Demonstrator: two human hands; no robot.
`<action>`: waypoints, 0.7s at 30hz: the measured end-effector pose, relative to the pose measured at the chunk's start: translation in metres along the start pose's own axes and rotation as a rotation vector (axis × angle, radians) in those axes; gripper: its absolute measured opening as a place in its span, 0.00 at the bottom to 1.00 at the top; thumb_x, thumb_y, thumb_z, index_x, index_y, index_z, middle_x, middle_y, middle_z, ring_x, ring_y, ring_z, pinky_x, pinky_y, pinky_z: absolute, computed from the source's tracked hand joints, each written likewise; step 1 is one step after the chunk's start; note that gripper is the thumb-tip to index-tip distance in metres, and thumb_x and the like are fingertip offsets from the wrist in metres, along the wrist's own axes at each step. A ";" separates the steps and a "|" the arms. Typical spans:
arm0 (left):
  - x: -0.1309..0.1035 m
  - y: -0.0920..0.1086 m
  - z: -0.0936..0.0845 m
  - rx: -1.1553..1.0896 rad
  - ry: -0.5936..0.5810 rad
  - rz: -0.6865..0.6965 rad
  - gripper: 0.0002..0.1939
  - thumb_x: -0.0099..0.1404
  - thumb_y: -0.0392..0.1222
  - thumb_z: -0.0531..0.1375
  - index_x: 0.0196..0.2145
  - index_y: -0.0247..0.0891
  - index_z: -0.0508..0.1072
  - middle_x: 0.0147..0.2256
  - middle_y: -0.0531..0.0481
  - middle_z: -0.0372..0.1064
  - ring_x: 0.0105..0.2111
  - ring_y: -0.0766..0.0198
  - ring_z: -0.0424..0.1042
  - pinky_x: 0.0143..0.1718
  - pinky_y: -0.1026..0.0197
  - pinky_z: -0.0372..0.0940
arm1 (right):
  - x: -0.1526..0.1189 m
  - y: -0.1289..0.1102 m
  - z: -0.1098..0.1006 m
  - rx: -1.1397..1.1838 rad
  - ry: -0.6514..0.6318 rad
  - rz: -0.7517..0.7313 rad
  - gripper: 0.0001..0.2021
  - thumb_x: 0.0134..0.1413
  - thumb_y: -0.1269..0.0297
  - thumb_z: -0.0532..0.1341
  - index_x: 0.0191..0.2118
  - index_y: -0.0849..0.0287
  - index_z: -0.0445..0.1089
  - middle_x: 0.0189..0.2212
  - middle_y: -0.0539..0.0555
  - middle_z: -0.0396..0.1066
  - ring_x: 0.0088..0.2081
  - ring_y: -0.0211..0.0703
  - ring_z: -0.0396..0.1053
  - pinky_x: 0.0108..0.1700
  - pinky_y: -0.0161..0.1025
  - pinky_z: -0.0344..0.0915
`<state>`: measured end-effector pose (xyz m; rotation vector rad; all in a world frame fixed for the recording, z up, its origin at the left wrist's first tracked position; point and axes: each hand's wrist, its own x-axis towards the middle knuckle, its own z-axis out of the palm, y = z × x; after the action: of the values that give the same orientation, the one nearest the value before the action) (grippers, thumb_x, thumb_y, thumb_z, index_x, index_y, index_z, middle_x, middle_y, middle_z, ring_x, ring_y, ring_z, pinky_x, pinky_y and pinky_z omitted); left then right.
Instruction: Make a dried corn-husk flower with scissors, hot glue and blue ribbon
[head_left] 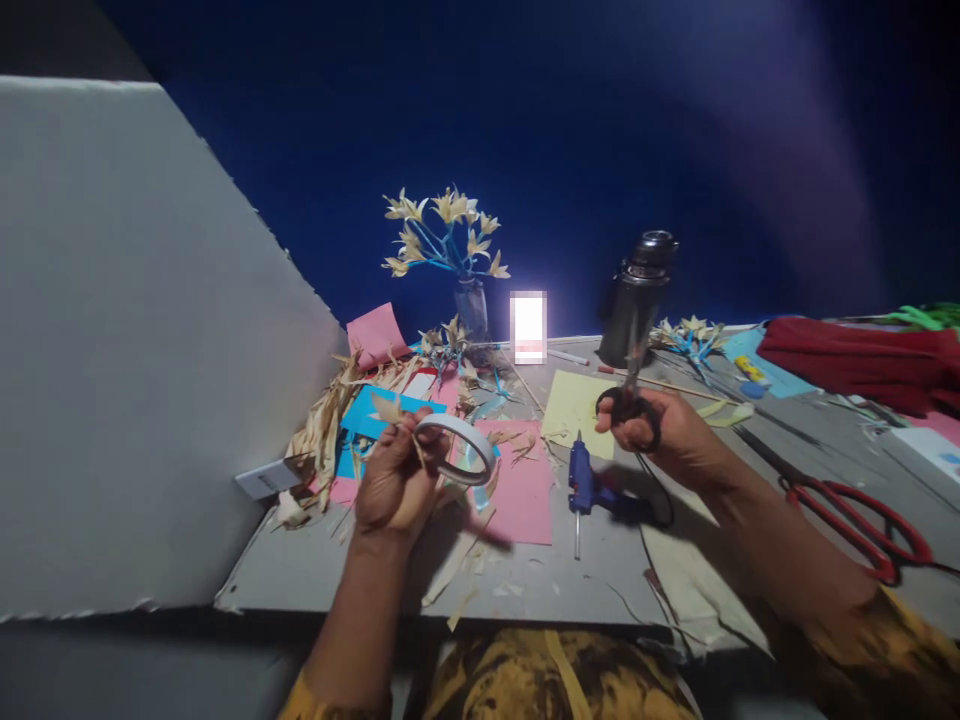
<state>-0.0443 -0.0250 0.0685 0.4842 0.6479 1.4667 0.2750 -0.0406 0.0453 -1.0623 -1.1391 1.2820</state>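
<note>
My left hand (396, 478) is closed on a roll of white tape (476, 440), and a small pale husk flower (388, 407) shows at the same fingers. The roll's ring sticks out to the right over pink paper. Small scissors (636, 360) point blades up in my right hand (664, 432), with fingers through the black handles. Below and left of that hand, a blue glue gun (580, 475) lies on the table, its cord running to the right. Yellow paper (562, 400) lies behind the glue gun.
Husk flowers on blue stems stand in a glass vase (471, 308) at the back. A dark flask (637, 300) is behind my right hand. Dried husks (319, 440) heap at left against a white panel (150, 350). Large red-handled scissors (862, 520) and maroon cloth (855, 360) lie right.
</note>
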 end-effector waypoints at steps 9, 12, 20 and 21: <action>-0.004 -0.062 0.028 -0.273 0.029 -0.414 0.11 0.72 0.30 0.52 0.40 0.36 0.73 0.34 0.46 0.67 0.29 0.71 0.69 0.21 0.74 0.62 | -0.051 -0.001 0.075 0.040 0.084 -0.012 0.19 0.34 0.63 0.77 0.36 0.57 0.75 0.32 0.51 0.77 0.30 0.39 0.69 0.31 0.34 0.67; -0.006 -0.070 0.027 -0.321 0.068 -0.485 0.11 0.73 0.31 0.50 0.42 0.34 0.72 0.32 0.47 0.65 0.28 0.71 0.69 0.21 0.74 0.63 | -0.054 0.011 0.087 0.144 0.131 -0.026 0.20 0.33 0.65 0.78 0.38 0.56 0.75 0.32 0.50 0.76 0.32 0.39 0.70 0.35 0.34 0.68; -0.014 -0.068 0.014 -0.163 0.087 -0.571 0.07 0.71 0.32 0.53 0.37 0.34 0.71 0.33 0.45 0.69 0.27 0.68 0.71 0.27 0.68 0.70 | -0.049 0.023 0.098 0.290 0.130 0.016 0.19 0.35 0.63 0.77 0.36 0.57 0.74 0.30 0.49 0.75 0.30 0.39 0.69 0.34 0.34 0.66; -0.014 -0.066 0.013 -0.147 0.073 -0.573 0.07 0.71 0.31 0.54 0.36 0.34 0.71 0.33 0.45 0.69 0.27 0.68 0.71 0.27 0.68 0.69 | -0.049 0.023 0.099 0.305 0.122 0.031 0.19 0.35 0.63 0.77 0.36 0.58 0.74 0.29 0.48 0.75 0.29 0.38 0.69 0.33 0.34 0.66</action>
<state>0.0144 -0.0423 0.0360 0.1114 0.6630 0.9795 0.1759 -0.0926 0.0360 -0.9195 -0.8076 1.3461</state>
